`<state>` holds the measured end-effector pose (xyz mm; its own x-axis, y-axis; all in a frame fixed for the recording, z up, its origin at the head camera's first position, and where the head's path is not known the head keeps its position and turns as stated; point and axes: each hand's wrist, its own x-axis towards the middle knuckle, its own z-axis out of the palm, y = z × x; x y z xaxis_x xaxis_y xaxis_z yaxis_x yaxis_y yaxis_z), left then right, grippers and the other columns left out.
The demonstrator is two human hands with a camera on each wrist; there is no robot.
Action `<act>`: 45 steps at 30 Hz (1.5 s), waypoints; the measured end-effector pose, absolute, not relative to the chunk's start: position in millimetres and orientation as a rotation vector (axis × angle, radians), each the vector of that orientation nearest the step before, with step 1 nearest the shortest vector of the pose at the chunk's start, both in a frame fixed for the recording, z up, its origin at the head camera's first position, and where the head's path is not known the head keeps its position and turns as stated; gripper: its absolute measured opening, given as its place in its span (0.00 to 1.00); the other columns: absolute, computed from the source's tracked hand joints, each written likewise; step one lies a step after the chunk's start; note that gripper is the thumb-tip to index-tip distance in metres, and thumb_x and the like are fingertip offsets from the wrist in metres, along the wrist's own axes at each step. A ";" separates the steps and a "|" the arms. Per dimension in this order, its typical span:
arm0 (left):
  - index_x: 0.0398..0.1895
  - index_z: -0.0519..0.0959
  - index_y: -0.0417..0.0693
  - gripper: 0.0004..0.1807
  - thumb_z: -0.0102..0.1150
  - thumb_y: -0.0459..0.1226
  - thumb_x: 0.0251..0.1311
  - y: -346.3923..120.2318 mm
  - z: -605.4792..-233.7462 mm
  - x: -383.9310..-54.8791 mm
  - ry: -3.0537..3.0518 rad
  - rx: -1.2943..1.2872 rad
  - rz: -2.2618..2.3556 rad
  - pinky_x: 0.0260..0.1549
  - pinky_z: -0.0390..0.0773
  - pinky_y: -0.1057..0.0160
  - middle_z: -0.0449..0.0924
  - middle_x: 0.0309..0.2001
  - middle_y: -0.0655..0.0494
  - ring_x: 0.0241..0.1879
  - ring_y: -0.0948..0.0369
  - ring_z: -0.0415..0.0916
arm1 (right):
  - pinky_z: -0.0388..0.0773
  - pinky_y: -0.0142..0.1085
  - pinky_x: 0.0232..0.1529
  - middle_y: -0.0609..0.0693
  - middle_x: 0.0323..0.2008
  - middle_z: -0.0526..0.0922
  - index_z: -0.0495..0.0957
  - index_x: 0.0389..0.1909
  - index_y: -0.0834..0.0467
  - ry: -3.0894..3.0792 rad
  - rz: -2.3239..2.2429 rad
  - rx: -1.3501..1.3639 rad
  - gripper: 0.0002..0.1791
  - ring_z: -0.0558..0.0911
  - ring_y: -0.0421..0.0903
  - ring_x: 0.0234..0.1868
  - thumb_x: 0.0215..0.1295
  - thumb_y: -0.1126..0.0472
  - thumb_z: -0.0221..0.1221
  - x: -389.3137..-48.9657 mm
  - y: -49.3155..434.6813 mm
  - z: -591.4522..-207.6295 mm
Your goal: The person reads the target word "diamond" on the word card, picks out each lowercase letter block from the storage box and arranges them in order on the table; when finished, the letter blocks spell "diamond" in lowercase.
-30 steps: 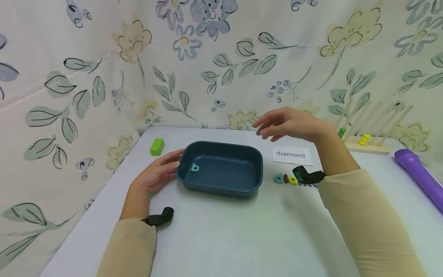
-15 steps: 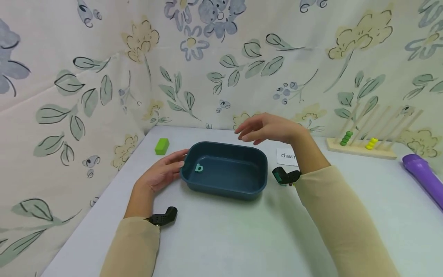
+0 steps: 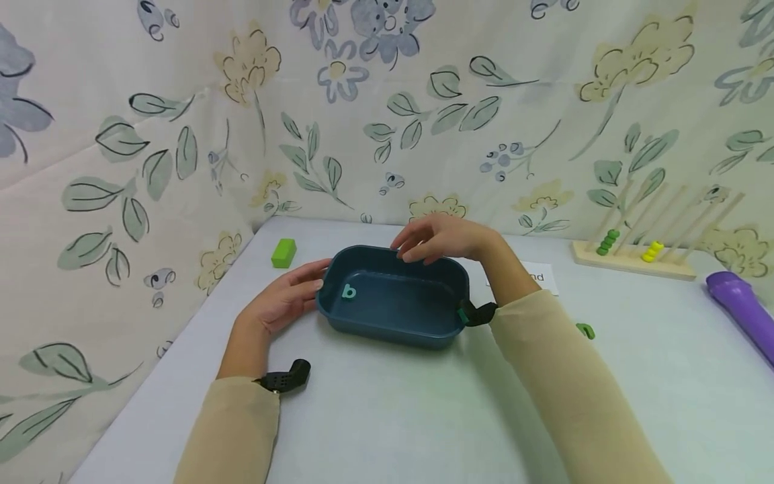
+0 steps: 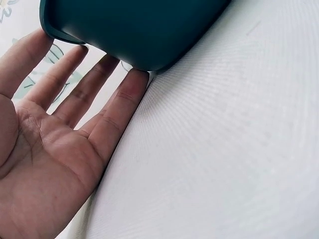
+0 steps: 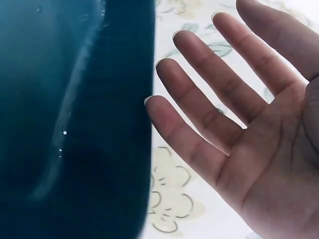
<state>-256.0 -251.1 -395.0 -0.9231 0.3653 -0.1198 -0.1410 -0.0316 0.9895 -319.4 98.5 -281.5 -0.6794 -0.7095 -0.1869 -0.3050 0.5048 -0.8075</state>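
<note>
A dark teal rectangular bin [image 3: 393,326] stands on the white table, with a small teal letter b [image 3: 349,292] lying inside near its left end. My left hand [image 3: 281,302] touches the bin's left end with extended fingers; in the left wrist view the fingertips meet the bin's outer wall. Over the far right part of the bin hovers my right hand [image 3: 444,238], its fingers loosely bent and holding nothing. In the right wrist view the empty palm and spread fingers [image 5: 194,134] show beside the bin wall [image 5: 124,149].
A green block [image 3: 283,253] lies at the back left. Behind the right forearm are a partly hidden word card [image 3: 541,277] and a green letter [image 3: 585,330]. At the right stand a wooden bead rack [image 3: 635,261] and a purple cylindrical object [image 3: 740,312].
My right hand has moved left and down, from the right of the bin to over its far rim. The left hand keeps its place at the bin. The head view has shifted slightly.
</note>
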 end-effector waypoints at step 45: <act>0.79 0.63 0.49 0.32 0.56 0.36 0.75 -250.1 -392.5 -253.2 1.908 0.243 2.008 0.58 0.80 0.64 0.63 0.77 0.46 0.63 0.59 0.76 | 0.82 0.44 0.58 0.56 0.69 0.77 0.72 0.72 0.55 2.252 -0.686 -0.870 0.31 0.78 0.51 0.65 0.69 0.60 0.65 -333.6 24.3 -329.1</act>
<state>-253.2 -250.1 -392.5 -0.9208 0.3712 -0.1199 -0.1388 -0.0245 0.9900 -333.6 24.3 -329.1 -0.5900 -0.7233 -0.3588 -0.4003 0.6480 -0.6479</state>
